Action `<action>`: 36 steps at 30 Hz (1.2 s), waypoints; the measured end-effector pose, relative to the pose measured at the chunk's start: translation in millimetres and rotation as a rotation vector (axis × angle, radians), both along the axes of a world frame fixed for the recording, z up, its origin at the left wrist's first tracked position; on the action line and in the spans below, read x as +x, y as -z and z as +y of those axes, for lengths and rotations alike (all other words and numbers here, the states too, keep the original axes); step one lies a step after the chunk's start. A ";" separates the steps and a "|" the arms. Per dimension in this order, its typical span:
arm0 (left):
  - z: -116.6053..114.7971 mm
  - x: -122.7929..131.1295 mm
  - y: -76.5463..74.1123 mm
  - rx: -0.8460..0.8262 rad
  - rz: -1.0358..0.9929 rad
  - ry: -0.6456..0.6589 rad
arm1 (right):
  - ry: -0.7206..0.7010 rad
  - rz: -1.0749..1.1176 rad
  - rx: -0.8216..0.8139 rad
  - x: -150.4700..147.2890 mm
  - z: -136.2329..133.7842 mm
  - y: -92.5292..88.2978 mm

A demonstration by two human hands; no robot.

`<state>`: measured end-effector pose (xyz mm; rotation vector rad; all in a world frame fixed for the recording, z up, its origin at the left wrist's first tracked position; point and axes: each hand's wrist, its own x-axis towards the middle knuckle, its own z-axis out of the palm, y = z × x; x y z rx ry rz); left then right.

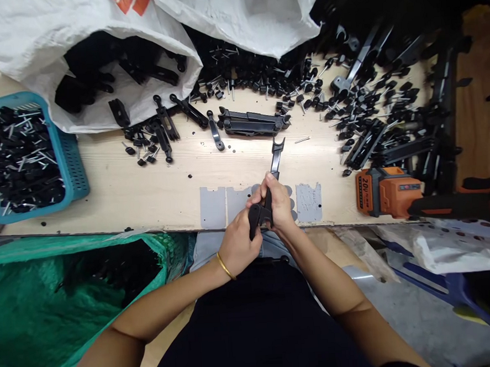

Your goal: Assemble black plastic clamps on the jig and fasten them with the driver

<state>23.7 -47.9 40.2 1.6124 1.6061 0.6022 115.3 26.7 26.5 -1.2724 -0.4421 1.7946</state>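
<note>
Head view: left hand (pixel 239 238) and right hand (pixel 281 204) grip a black bracket (pixel 276 162), thumbscrews (pixel 266 85) heaped ahead, basket (pixel 75 166) left, power tool (pixel 389 192) right.

A pale, wood-grained table (pixel 154 194) spans the view (its front edge nearly straight), with a browner wooden surface (pixel 480 130) at far right. Grey floor (pixel 431 319) shows at lower right; light brightens the table's middle.

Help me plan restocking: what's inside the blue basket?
The blue basket holds a heap of black-headed screws with silvery shanks. Its floor and whatever lies beneath the top layer are covered.
</note>
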 end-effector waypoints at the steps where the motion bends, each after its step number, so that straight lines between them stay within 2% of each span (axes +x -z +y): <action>1: -0.3 1.7 -0.6 0.005 0.002 -0.016 | 0.013 0.005 0.008 -0.6 0.5 -0.8; 5: 1.9 5.5 -2.5 0.058 0.014 -0.079 | 0.121 -0.022 0.084 -3.1 3.5 -6.7; 10: 5.1 3.2 -2.4 0.031 0.007 0.017 | -0.025 0.012 0.080 3.2 8.5 -6.7; 12: 5.6 2.0 -2.6 0.000 0.028 0.062 | -0.027 0.034 0.079 5.8 8.3 -4.6; 17: 15.1 -2.8 2.2 -0.050 0.123 0.194 | 0.178 0.029 0.119 5.0 -0.7 4.1; 20: 37.6 -8.8 10.2 -0.085 0.130 0.363 | 0.321 -0.050 0.127 13.4 -7.1 15.7; 21: 48.0 -11.0 12.8 -0.099 0.152 0.425 | 0.324 -0.093 0.120 20.5 -9.1 19.4; 22: 58.9 -12.9 15.0 -0.101 0.195 0.476 | 0.276 -0.142 0.095 29.9 -11.2 22.3; 23: 69.7 -14.5 16.8 -0.087 0.258 0.510 | 0.168 -0.190 0.051 41.2 -13.5 23.7; 26: 95.1 -16.9 20.8 0.030 0.460 0.543 | -0.326 -0.316 -0.075 78.8 -20.2 18.0; 28: 103.0 -16.8 23.8 0.086 0.522 0.555 | -0.510 -0.452 -0.015 98.9 -20.8 8.4; 29: 104.5 -16.6 25.5 0.097 0.527 0.565 | -0.529 -0.549 0.068 106.1 -18.6 3.5; 32: 103.4 -16.5 30.6 0.111 0.509 0.568 | -0.467 -0.926 0.335 117.1 0.6 -6.4; 34: 101.7 -17.4 32.6 0.123 0.503 0.572 | -0.433 -1.174 0.450 118.6 20.4 -9.2; 36: 100.7 -19.0 33.1 0.131 0.503 0.578 | -0.471 -1.312 0.520 117.0 38.8 -10.8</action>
